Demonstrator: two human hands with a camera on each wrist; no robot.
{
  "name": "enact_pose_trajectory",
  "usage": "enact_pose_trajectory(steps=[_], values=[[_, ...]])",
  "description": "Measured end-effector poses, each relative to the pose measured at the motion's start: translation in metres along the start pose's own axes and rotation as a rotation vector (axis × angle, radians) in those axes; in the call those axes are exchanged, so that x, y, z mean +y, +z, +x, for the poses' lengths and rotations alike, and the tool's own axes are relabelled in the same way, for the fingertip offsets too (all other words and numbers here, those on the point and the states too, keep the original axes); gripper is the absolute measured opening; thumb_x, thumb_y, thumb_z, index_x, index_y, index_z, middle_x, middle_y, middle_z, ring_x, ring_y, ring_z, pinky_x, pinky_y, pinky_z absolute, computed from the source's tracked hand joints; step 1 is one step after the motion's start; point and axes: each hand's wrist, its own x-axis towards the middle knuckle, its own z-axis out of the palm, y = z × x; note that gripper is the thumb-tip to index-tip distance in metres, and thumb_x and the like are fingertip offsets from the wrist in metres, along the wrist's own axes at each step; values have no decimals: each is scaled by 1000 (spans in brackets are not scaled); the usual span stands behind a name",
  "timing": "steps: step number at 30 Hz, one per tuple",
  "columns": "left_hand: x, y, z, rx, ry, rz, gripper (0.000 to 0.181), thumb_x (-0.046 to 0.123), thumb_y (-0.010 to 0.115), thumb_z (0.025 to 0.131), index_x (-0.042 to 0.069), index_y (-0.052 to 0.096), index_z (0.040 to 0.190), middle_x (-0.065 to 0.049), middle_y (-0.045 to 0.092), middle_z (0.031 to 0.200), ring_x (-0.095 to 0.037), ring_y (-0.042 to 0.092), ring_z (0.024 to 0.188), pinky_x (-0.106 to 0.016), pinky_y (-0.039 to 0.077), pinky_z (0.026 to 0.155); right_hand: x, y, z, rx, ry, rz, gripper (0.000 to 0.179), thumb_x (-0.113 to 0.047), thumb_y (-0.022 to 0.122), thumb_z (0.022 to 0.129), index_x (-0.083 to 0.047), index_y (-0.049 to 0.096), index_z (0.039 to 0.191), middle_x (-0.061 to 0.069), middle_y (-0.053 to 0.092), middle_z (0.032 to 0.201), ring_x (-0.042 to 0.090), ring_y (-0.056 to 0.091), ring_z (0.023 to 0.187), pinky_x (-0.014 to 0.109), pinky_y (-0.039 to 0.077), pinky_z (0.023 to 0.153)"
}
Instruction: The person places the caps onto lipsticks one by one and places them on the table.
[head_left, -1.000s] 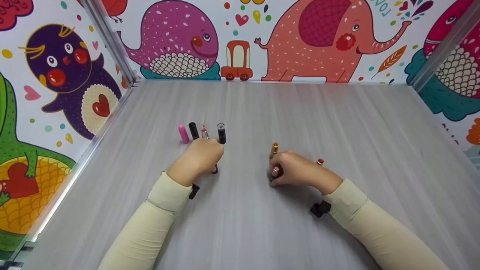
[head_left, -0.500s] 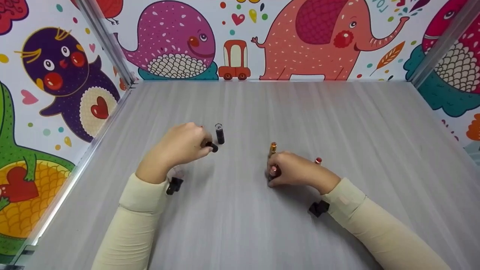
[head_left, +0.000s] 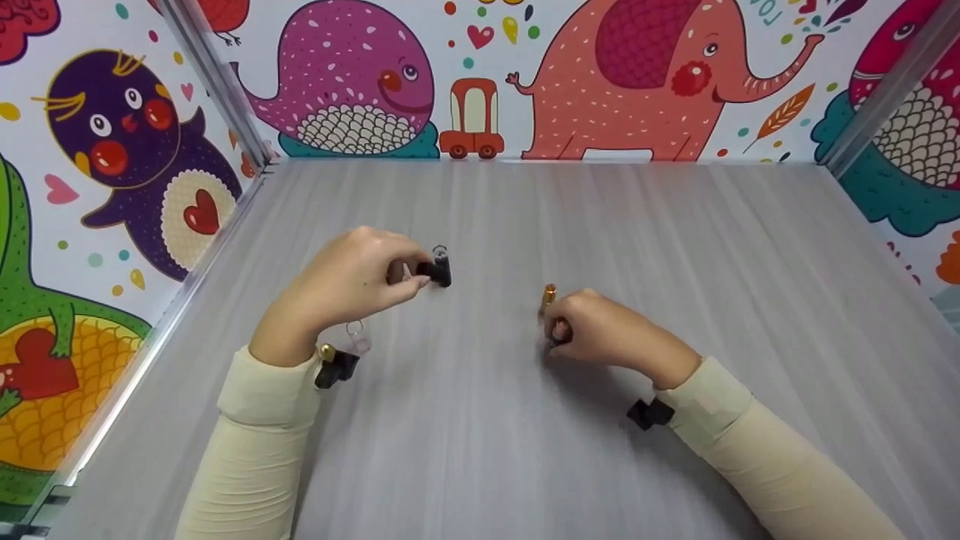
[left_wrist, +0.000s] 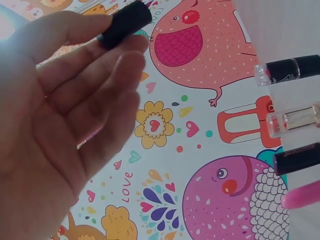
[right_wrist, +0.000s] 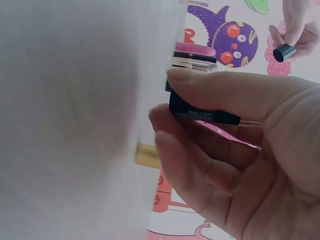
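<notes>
My left hand point(head_left: 349, 274) pinches a short black lipstick cap point(left_wrist: 127, 22) between thumb and fingers, off the table. In the head view the cap overlaps a standing black tube with a clear top point(head_left: 440, 256). My right hand point(head_left: 611, 326) grips a black lipstick base point(right_wrist: 205, 114) with small white print, close to the tabletop; its upper end is mostly hidden by the fingers. A gold tube point(head_left: 549, 295) stands just beyond the right hand. In the left wrist view a clear-capped lipstick point(left_wrist: 295, 120), a black tube point(left_wrist: 297, 159) and a pink tube point(left_wrist: 302, 195) stand in a row.
Under the left wrist a gold-topped item point(head_left: 327, 352) and a small clear ring-topped item point(head_left: 358, 341) show partly. The grey wood-grain table point(head_left: 480, 450) is bounded by printed panels point(head_left: 360, 75) at the back and sides.
My left hand has moved left and away from me, carrying the black cap up beside the standing tubes. The right hand has shifted slightly; its forearm now covers the red-topped item.
</notes>
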Motion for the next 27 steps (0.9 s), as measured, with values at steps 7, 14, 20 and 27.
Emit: enact_pose_trajectory(steps=[7, 14, 20, 27], values=[[3, 1, 0, 26, 27, -9, 13, 12, 79, 95, 7, 82, 107, -2, 74, 85, -16, 66, 72, -35, 55, 66, 2, -11, -5, 80, -28, 9, 23, 12, 77, 77, -9, 70, 80, -3, 64, 77, 11, 54, 72, 29, 49, 66], [9, 9, 4, 51, 80, -27, 15, 13, 79, 97, 6, 81, 111, -4, 79, 96, -13, 68, 74, -33, 57, 66, -3, -23, -9, 118, -59, 6, 25, 1, 91, 81, -9, 68, 85, -4, 65, 79, 8, 63, 75, 31, 58, 68], [14, 15, 8, 56, 111, -17, 17, 16, 79, 99, 7, 81, 113, -3, 78, 95, -13, 66, 72, -31, 57, 66, -8, -28, -10, 149, -71, -16, 20, -6, 92, 83, -8, 75, 92, -3, 69, 83, 9, 64, 75, 30, 59, 69], [18, 25, 12, 57, 174, -50, 18, 15, 78, 99, 7, 81, 116, -4, 80, 99, -13, 66, 72, -31, 56, 64, -15, -29, -12, 170, -85, -12, 20, -12, 93, 84, -12, 81, 100, -3, 71, 86, 8, 64, 75, 28, 60, 69]])
